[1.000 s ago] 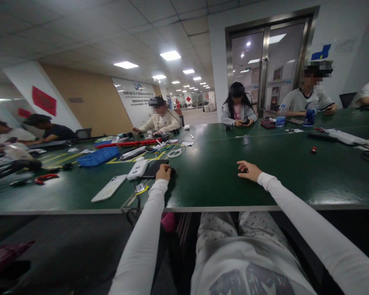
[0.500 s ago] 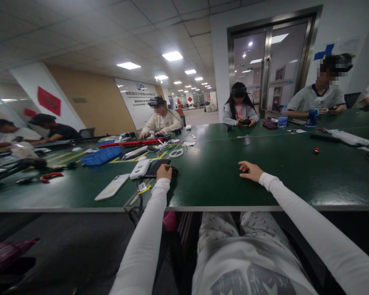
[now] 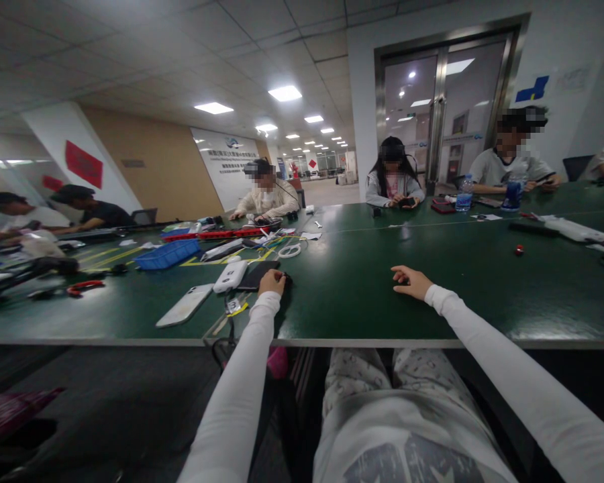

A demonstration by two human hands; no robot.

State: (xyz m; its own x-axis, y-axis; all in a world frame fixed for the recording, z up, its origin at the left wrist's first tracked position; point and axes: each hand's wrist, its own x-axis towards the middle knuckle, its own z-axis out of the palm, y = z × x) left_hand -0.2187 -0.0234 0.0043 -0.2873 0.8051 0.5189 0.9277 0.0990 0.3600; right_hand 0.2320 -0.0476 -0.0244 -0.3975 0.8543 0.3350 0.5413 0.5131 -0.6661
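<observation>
Toward the front edge of the green tabletop point(image 3: 342, 295), left hand point(image 3: 272, 283) has its fingers bent in at a small black object point(image 3: 288, 278). Hand covers most of that object; can't tell what it is, whether it's actually gripped, or whether it rests on the surface. It sits just right of a flat dark item point(image 3: 256, 276).

Right hand point(image 3: 411, 282): well apart from the left, about as far in from the front edge. Fingers loosely bent and spread, nothing in them. Palm side hidden; can't tell if it touches the surface.

Left of the dark item, going along the front edge: white device point(image 3: 230, 276), label point(image 3: 233, 306) with a yellow strip nearer the edge, then white phone point(image 3: 185, 306) lying flat. Red-handled tool point(image 3: 85, 288) further toward the left end.

Blue basket point(image 3: 167, 255) sits further in from the front edge, behind the phone. White cable coil point(image 3: 288, 251) to its right, by the loose wires.

Right part: small red item point(image 3: 519, 249), white power strip point(image 3: 574, 228) beyond it. Two bottles near the far edge: clear one with blue label point(image 3: 464, 194), darker blue one point(image 3: 512, 196). Co-workers seated along the far edge.
</observation>
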